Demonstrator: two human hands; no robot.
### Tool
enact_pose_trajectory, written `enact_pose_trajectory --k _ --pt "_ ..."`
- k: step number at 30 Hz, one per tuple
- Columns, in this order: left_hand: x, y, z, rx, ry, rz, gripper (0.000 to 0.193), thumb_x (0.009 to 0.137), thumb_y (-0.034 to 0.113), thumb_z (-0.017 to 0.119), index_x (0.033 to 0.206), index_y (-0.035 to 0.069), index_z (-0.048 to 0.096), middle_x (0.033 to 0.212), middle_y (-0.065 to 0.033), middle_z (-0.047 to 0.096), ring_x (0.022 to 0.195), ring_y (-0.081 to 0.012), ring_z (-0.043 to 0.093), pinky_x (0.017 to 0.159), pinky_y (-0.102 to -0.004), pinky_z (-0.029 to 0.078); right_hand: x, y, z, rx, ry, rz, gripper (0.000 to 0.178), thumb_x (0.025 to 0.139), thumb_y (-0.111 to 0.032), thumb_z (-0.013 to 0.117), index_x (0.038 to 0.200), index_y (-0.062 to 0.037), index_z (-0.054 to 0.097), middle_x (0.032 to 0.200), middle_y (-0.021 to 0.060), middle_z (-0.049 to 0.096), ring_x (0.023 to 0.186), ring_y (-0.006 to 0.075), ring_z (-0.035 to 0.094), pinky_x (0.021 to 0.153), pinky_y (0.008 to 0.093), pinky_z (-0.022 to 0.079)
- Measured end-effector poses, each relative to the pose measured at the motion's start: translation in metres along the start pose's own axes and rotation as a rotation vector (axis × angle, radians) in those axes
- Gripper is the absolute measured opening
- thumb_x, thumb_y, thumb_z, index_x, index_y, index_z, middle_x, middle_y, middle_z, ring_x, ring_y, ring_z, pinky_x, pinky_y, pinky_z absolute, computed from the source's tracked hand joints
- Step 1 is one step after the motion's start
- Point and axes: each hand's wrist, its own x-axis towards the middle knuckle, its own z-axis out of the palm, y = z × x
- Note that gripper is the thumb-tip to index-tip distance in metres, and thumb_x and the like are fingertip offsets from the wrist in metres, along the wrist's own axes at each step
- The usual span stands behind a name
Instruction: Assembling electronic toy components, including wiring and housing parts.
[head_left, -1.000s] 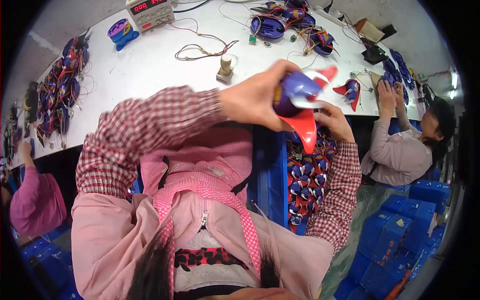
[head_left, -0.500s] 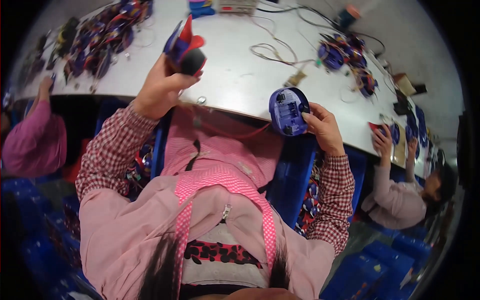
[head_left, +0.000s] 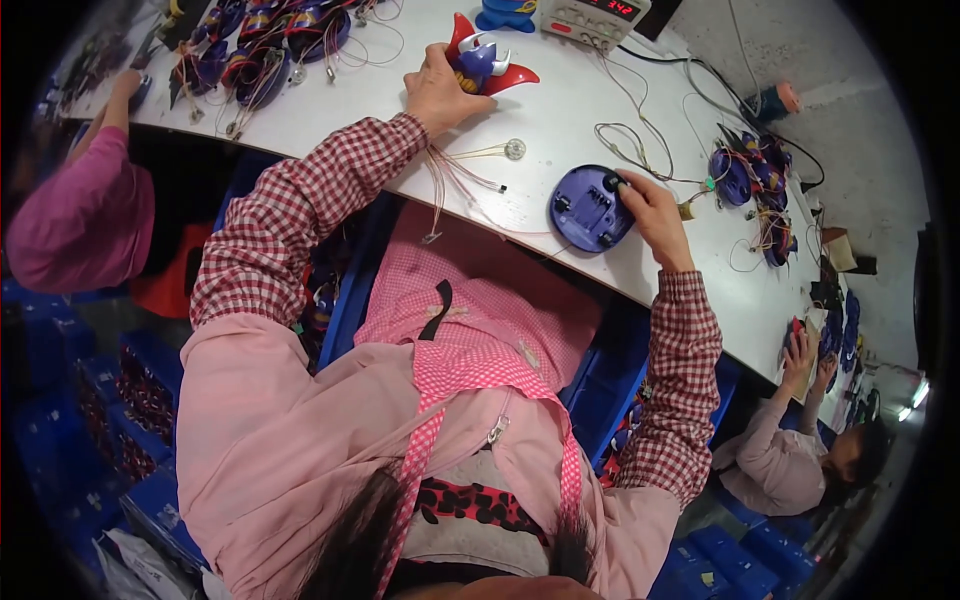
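Note:
My left hand (head_left: 440, 95) is closed around a toy figure (head_left: 482, 62) with purple, red and white parts and red wing-like pieces. It holds the toy at the far side of the white table. Thin wires (head_left: 450, 180) trail from below this hand toward the table's front edge; one ends in a small round disc (head_left: 515, 149). My right hand (head_left: 655, 220) grips the right rim of a round purple plastic base (head_left: 588, 208), its moulded inner side up. The base is at the tabletop near the front edge, and a thin wire runs toward it.
Heaped wired toy parts (head_left: 270, 45) lie at the far left, with another heap (head_left: 755, 180) to the right. A power supply (head_left: 595, 20) with a lit display stands at the back, beside a blue object (head_left: 508, 14). Co-workers sit on either side. Blue bins (head_left: 150, 400) stand below.
My left hand has moved right and farther over the table with the toy, which is now turned differently. The purple base has shifted slightly right and down to the tabletop with my right hand.

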Motion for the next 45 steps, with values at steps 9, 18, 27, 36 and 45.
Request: enact_pose_trajectory --k 9,18,27,36,45 --pt "0.004 -0.014 0.012 0.336 -0.009 -0.006 0.095 0.053 0.056 0.08 0.114 -0.006 0.043 0.112 -0.019 0.046 0.104 -0.0296 0.047 0.092 -0.0412 0.031 -0.03 -0.016 0.014 -0.703 0.534 -0.705 0.027 0.086 -0.009 0.06 0.112 -0.0016 0.059 0.104 0.0105 0.053 0.073 0.0149 0.052 0.069 0.0244 0.044" --pt "-0.063 0.031 -0.02 -0.222 0.043 0.393 0.052 0.078 0.035 0.069 0.11 -0.002 0.051 0.1 -0.0141 0.051 0.087 -0.0241 0.053 0.074 -0.0368 0.047 -0.047 0.029 -0.025 -0.203 0.858 -0.351 0.03 0.085 -0.015 0.066 0.107 0.0043 0.058 0.105 0.0089 0.056 0.064 0.0068 0.047 0.058 0.0192 0.038" --pt "-0.028 0.1 0.061 0.065 -0.446 0.303 0.035 0.086 0.029 0.055 0.107 0.002 0.055 0.089 -0.02 0.063 0.081 -0.0342 0.062 0.071 -0.0428 0.05 -0.041 -0.017 -0.01 0.254 0.475 -0.217 0.025 0.09 -0.016 0.06 0.103 0.0054 0.058 0.08 0.0055 0.063 0.059 0.0057 0.048 0.054 0.021 0.044" --pt "-0.046 0.099 0.067 -0.125 -0.35 0.272 0.024 0.081 0.016 0.053 0.1 0.003 0.057 0.073 -0.0197 0.063 0.072 -0.0367 0.063 0.069 -0.0456 0.049 -0.035 -0.02 0.039 -0.302 0.43 -0.61 0.021 0.081 -0.005 0.067 0.098 0.002 0.058 0.091 0.0087 0.058 0.073 0.0165 0.058 0.06 0.0267 0.049" --pt "-0.048 0.096 0.074 -0.166 -0.306 0.284 0.022 0.081 0.014 0.053 0.099 0.002 0.056 0.07 -0.0207 0.062 0.067 -0.0376 0.062 0.064 -0.0454 0.05 -0.036 -0.019 0.053 -0.459 0.367 -0.665 0.02 0.078 -0.004 0.07 0.094 -0.0004 0.059 0.09 0.0119 0.058 0.079 0.0251 0.059 0.067 0.0327 0.049"
